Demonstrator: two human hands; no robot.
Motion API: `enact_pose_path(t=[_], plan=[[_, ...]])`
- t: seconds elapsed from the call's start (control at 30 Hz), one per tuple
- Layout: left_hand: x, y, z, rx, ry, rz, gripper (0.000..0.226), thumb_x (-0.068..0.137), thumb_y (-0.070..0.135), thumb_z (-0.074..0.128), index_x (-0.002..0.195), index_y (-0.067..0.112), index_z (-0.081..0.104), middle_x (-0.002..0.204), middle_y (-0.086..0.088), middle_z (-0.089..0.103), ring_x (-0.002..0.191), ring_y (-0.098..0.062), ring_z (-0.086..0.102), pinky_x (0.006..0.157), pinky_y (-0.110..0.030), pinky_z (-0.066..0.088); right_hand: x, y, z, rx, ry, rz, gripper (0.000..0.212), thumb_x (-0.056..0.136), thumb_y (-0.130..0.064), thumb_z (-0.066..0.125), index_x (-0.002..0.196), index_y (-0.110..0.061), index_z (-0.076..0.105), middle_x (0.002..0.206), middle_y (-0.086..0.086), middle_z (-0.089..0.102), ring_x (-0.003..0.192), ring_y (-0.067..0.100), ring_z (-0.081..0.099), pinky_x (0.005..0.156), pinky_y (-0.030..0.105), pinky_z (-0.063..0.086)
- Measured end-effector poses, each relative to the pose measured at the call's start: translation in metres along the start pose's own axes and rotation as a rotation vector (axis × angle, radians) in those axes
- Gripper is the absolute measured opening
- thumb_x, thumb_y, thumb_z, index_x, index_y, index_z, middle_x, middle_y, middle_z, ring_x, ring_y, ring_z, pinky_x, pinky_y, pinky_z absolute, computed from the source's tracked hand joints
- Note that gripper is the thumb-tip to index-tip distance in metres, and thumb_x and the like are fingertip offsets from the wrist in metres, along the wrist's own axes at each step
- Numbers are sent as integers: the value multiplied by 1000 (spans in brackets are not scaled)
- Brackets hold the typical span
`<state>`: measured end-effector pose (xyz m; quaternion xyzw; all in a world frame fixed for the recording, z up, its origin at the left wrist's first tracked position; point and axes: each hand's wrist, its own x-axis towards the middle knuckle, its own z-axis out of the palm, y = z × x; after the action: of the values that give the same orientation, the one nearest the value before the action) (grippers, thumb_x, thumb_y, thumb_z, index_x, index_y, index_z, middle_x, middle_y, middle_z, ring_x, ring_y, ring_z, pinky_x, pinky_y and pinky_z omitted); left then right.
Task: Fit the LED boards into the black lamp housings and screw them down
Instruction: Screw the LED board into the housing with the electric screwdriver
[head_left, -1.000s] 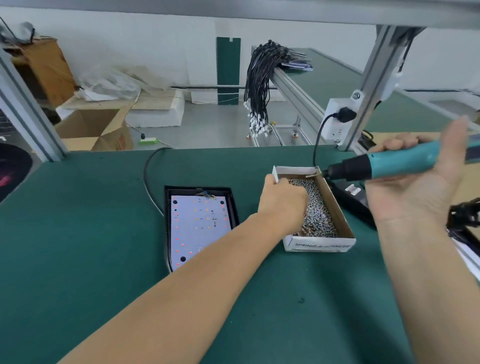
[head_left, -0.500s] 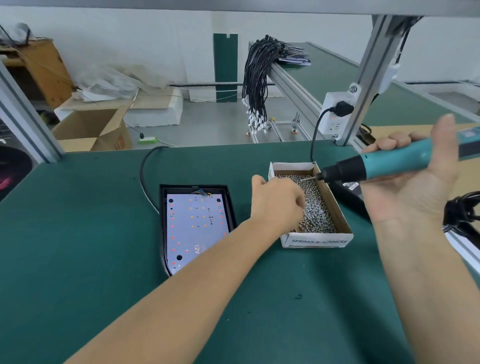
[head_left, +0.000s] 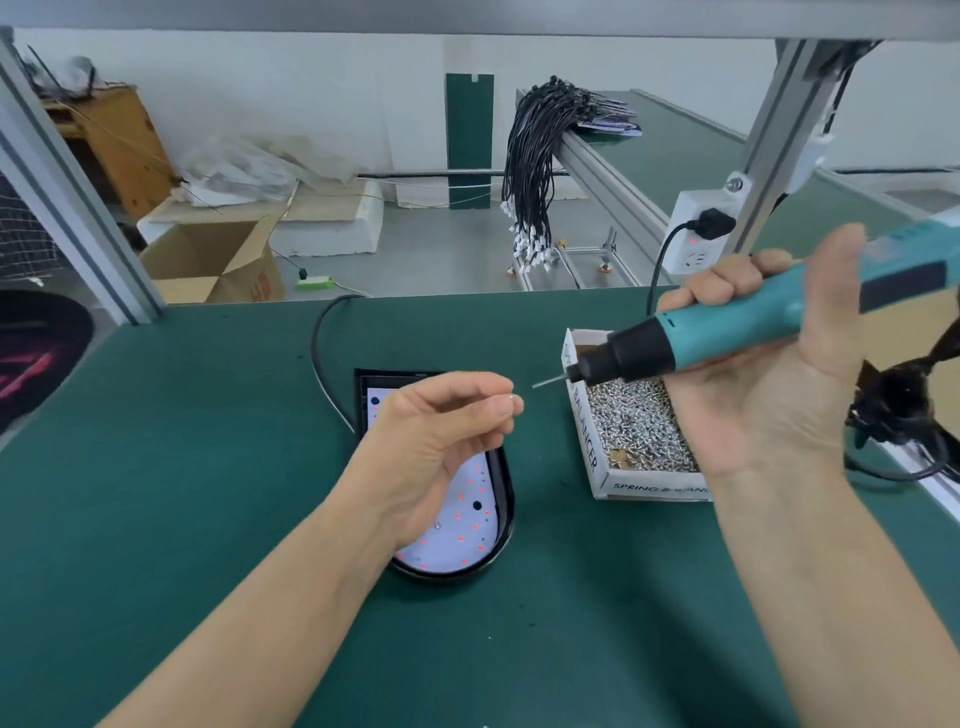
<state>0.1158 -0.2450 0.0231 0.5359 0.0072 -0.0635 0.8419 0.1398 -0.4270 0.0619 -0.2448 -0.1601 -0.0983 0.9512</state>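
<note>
Left hand: out of screw box, now pinching a screw near driver bit. Right hand: gripping driver. Board awaits fastening.

Even, bright diffuse light; shadows on the bench soft and faint. Wide-angle bending at edges. Slight motion blur on the right hand. No glare.

The left hand is up over the lamp, with its fingertips pinched near the driver tip. The right hand holds the blue driver over a box of screws. The white board sits in the lamp on the green table
</note>
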Motion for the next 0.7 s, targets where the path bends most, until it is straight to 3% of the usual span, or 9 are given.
enact_pose_path(t=[0.03, 0.17, 0.3, 0.57, 0.7], plan=[[-3, 1, -4, -27, 4, -6, 12, 59, 8, 71, 69, 13, 77, 72, -6, 72, 61, -12, 64, 62, -19, 53, 1, -4, 9, -51, -4, 77, 46, 51, -35, 88, 76, -19, 53, 68, -6, 53, 61, 10, 54, 70, 27, 48], [-12, 3, -15, -84, 53, -13, 15, 59, 5, 70, 70, 11, 78, 71, -7, 72, 63, -13, 66, 62, -20, 55, 0, 11, 17, -117, 21, 64, 28, 71, -16, 76, 79, -19, 49, 68, -7, 53, 58, 7, 53, 67, 24, 49], [-19, 6, -21, -91, 68, -22, 16, 55, 6, 72, 69, 11, 78, 68, -7, 71, 61, -13, 65, 61, -20, 54, -7, 26, 26, -128, 3, 99, 34, 62, -22, 78, 75, -18, 47, 67, -6, 49, 56, 7, 51, 64, 23, 48], [-24, 9, -27, -79, 67, -30, 18, 54, 7, 72, 70, 10, 78, 68, -8, 72, 59, -12, 64, 61, -19, 54, -8, 33, 33, -157, 12, 87, 20, 81, -14, 62, 73, -19, 45, 65, -8, 47, 56, 6, 49, 65, 22, 46], [-24, 9, -28, -91, 71, -25, 16, 56, 6, 70, 70, 10, 78, 67, -7, 71, 59, -12, 64, 61, -19, 54, -7, 35, 33, -166, -2, 86, 20, 78, -16, 64, 73, -19, 45, 64, -8, 47, 55, 6, 49, 65, 22, 45]])
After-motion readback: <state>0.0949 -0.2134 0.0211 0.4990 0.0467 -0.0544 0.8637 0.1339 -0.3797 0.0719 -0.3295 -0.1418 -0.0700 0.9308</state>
